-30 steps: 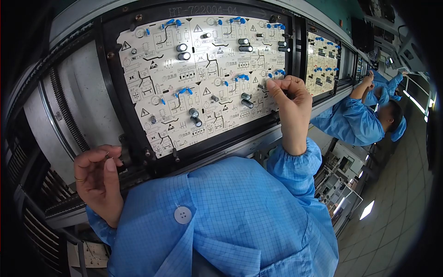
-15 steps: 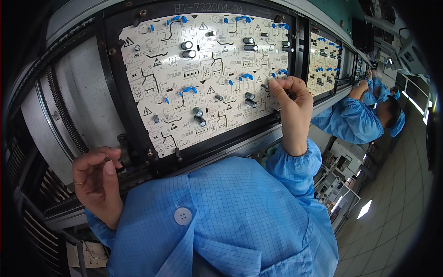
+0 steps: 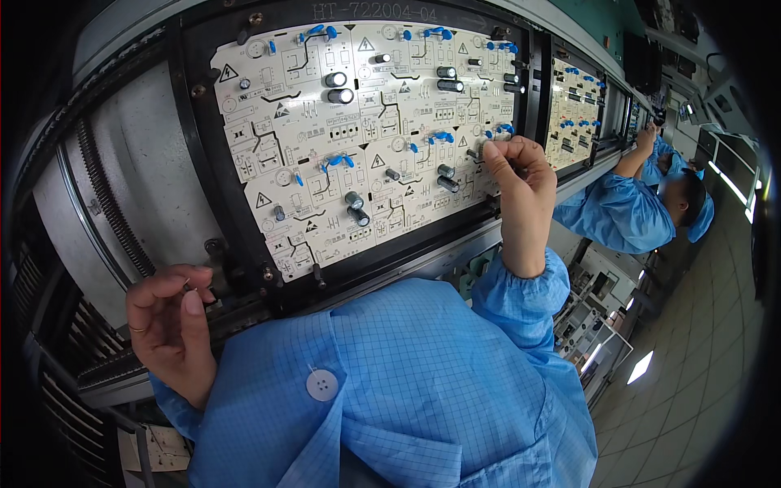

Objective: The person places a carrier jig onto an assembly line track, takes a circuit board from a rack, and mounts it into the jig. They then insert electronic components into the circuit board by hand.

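Note:
A cream circuit board panel (image 3: 317, 122) sits in a black frame (image 3: 199, 146). It carries upright dark cylindrical capacitors (image 3: 340, 96) and blue disc components (image 3: 440, 33). My right hand (image 3: 527, 195) is over the panel's lower right part, thumb and index finger pinched together at its surface beside a small cylindrical capacitor (image 3: 472, 153). Whatever those fingertips hold is hidden. Left of the frame's lower corner, my left hand (image 3: 172, 325) is raised off the board. Its thumb and fingers pinch a small electronic component (image 3: 189, 288) with thin wire leads.
A second populated board panel (image 3: 565, 134) lies farther right on the same conveyor line. Its metal rail (image 3: 407, 272) runs along my front. Beyond, a co-worker in a blue smock (image 3: 622, 211) reaches toward the line. A spring-like coil (image 3: 110, 195) lies along the conveyor's left part.
The board panel and its frame have shifted slightly to the right. My right hand has moved a little the same way, still pinching. The left hand has dropped slightly.

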Tool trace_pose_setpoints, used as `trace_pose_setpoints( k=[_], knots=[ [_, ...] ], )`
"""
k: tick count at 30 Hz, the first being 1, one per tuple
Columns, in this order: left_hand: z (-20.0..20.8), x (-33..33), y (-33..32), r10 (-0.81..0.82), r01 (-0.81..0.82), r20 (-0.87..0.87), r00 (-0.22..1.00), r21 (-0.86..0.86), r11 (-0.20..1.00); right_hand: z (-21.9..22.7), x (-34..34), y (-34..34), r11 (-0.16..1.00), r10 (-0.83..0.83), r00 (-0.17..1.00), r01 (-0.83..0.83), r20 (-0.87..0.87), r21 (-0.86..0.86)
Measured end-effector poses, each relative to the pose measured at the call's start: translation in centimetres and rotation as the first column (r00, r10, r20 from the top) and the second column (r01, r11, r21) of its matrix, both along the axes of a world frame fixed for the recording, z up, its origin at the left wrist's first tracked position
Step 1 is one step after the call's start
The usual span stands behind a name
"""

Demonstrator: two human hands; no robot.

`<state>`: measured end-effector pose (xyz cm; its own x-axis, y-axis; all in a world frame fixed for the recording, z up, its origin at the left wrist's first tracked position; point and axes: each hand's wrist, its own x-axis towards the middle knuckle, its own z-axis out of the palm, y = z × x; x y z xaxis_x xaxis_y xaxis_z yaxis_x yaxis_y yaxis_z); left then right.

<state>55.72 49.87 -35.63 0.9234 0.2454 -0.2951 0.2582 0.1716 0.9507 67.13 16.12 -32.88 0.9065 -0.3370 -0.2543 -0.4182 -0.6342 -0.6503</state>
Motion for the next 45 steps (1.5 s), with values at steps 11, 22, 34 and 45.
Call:
trace_pose_setpoints(
  k=[11,22,34,45],
  knots=[
    [-0.2,-0.2,0.3,0.000,0.000,-0.003,1.000,0.002,1.000,0.3,0.2,0.6,0.997,-0.043,0.999,0.045,-0.025,0.069],
    [-0.3,-0.4,0.5,-0.008,0.008,0.003,1.000,-0.014,1.000,-0.3,-0.4,0.1,0.997,0.053,0.997,-0.049,0.062,-0.067],
    [-0.2,-0.4,1.4,-0.065,0.065,-0.040,0.997,0.010,0.998,-1.9,-2.0,3.4,0.805,0.264,0.925,-0.057,0.271,-0.590],
    [-0.8,-0.4,1.5,-0.054,0.059,-0.113,0.992,0.046,0.997,-1.8,-2.2,3.6,0.790,0.211,0.941,-0.004,0.265,-0.613]
  ],
)
